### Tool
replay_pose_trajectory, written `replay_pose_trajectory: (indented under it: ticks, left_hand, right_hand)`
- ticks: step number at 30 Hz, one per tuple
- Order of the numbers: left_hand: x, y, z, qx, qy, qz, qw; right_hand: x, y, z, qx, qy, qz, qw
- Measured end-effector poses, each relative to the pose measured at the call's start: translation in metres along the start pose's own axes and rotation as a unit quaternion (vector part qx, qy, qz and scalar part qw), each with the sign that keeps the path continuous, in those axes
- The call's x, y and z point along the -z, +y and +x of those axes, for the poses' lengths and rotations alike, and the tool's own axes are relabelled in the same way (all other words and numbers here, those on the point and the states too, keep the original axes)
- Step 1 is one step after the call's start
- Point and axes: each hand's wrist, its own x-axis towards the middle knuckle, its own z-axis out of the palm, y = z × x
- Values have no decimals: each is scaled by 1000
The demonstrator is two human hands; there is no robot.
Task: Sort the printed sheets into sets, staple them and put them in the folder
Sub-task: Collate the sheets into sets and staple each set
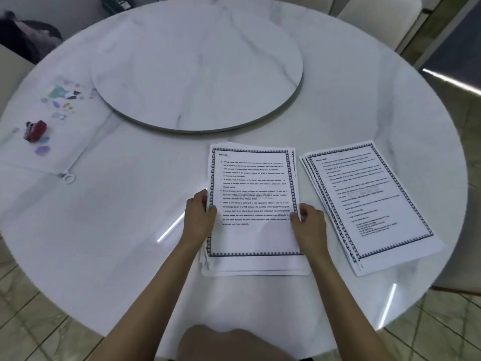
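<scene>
Fingers (211,211) curled on long edges of white dark-bordered printed stack (255,194), gripped by left hand (199,217) and right hand (309,225); red stapler (36,130) far leftward

The print on the middle stack (253,194) and the right stack (369,204) is too blurred to read, and the top pages hide the lower sheets. The left hand (199,214) and right hand (309,222) have fingers out of sight under the middle stack's side edges. At the desk's (130,230) left edge the folder (78,131) is cut off by the picture's border, and the stapler (36,131) on it is blurred.
</scene>
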Motion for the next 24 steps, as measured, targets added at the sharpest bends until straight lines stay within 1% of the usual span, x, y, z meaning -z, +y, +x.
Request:
replay_pose_trajectory:
  ticks: [3, 5, 7, 10, 12, 13, 15, 19, 21, 24]
  left_hand:
    - [3, 1, 1, 33, 5, -54, 998]
    - [4, 0, 2, 34, 3, -57, 998]
    - [5, -2, 0, 38, -8, -60, 997]
    - [7, -4, -3, 55, -41, -92, 993]
    - [5, -7, -6, 44, -29, -57, 997]
    - [3, -8, -6, 34, -9, -35, 999]
    - [1, -12, -7, 20, 17, -5, 1000]
    - [2, -14, -13, -3, 2, 19, 1000]
    - [7, -16, -12, -9, 2, -9, 1000]
    - [21, -17, -13, -1, 2, -129, 992]
  right_hand:
    - [0, -4, 8, -56, -40, 11, 998]
    - [1, -4, 11, -87, -53, 34, 994]
    - [2, -4, 10, -93, -62, 59, 992]
    - [2, -5, 2, -74, -103, 68, 990]
    - [0, -6, -4, -55, -110, 43, 991]
    - [0, -8, -6, -45, -111, 40, 992]
    - [-2, -11, -12, -27, -123, 66, 990]
    - [-5, -20, -23, 24, -112, 93, 989]
    - [-3, -25, -26, 50, -111, 118, 985]
    - [6, -34, -30, 91, -136, 179, 970]
